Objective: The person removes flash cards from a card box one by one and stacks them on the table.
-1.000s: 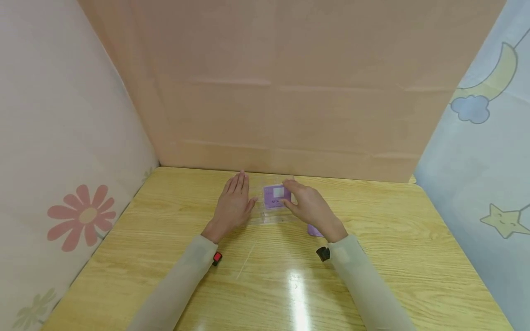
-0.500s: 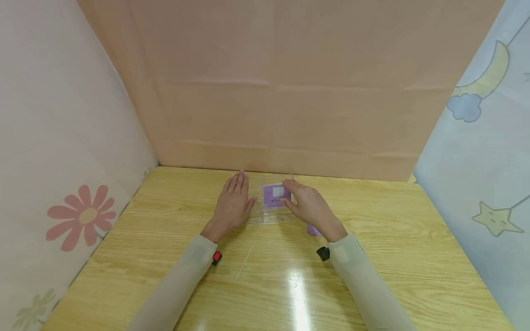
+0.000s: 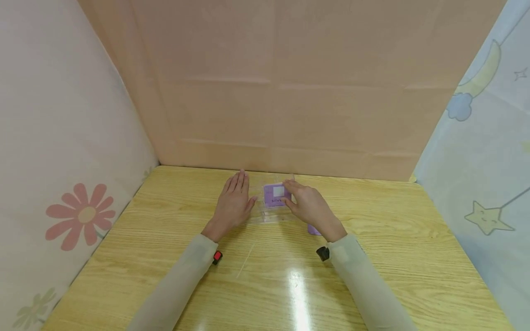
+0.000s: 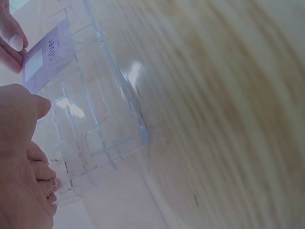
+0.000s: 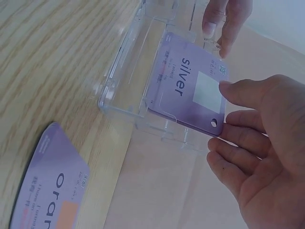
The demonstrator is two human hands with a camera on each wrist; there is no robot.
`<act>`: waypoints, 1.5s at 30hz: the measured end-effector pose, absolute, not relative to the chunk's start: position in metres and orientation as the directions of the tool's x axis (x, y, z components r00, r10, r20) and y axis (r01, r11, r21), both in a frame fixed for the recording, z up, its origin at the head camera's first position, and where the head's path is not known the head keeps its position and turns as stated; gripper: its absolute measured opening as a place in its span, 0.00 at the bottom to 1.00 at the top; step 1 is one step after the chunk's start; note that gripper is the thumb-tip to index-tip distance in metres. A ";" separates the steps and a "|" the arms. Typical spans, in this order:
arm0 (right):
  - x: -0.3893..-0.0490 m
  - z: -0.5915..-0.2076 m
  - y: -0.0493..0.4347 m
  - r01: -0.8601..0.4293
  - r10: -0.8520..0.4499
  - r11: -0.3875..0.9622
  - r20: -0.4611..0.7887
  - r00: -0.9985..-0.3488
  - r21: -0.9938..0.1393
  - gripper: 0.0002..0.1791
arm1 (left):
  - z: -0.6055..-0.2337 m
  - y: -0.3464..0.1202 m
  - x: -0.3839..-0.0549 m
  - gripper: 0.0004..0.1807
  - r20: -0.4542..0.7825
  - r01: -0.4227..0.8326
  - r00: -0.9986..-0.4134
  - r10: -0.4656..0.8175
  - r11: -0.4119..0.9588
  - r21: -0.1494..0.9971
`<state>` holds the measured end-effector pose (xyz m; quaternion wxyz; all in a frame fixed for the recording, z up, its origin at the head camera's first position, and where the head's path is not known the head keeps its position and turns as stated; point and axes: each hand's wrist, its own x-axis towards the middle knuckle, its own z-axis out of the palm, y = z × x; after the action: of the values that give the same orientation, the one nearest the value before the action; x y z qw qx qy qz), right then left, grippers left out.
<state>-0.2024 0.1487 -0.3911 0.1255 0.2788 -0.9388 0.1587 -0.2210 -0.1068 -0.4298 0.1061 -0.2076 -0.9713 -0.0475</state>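
Pinched the purple card [image 5: 186, 95] in the right hand [image 5: 281, 152], with the thumb on top and bent fingers at the edge, and with only a thin gap between them, just enough for the card. Held it at the right part of the clear plastic box [image 3: 271, 217], either just over it or a little way into it; could not tell which. Laid the left hand [image 3: 233, 202] flat, with straight fingers close together and the thumb out to the side, at the left end of the box, seemingly touching it but not gripping anything. Called for slow, soft fingers, most likely: best to keep the card level, line up its edges with the box walls, and not bend its corners. Probably helped, too, to steady the box from the left against sliding on the shiny wooden table [image 3: 372, 266]. As for the card, looked flat and smooth, with round corners, a small hole near one corner, a white square, and "silver" in dark letters. Seemed to have another layer underneath. Saw a second purple card [image 5: 57, 186] on the table near the right wrist, with an orange patch.
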 end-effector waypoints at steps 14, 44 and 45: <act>-0.202 -0.389 0.148 -0.570 -0.480 0.779 0.337 -0.810 -0.262 0.20 | -0.429 -0.107 -0.221 0.42 0.212 0.409 -0.896 0.389 0.911 0.055; -0.206 -0.382 0.152 -0.540 -0.431 0.781 0.355 -0.830 -0.313 0.12 | -0.425 -0.103 -0.219 0.41 0.199 0.404 -0.902 0.384 0.912 0.071; -0.207 -0.382 0.152 -0.540 -0.430 0.781 0.357 -0.829 -0.313 0.12 | -0.426 -0.103 -0.219 0.41 0.200 0.404 -0.901 0.384 0.912 0.072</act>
<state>-0.2066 0.1522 -0.3818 0.1344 0.2596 -0.9341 0.2048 -0.2188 -0.1034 -0.4256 0.0910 -0.2024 -0.9735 -0.0560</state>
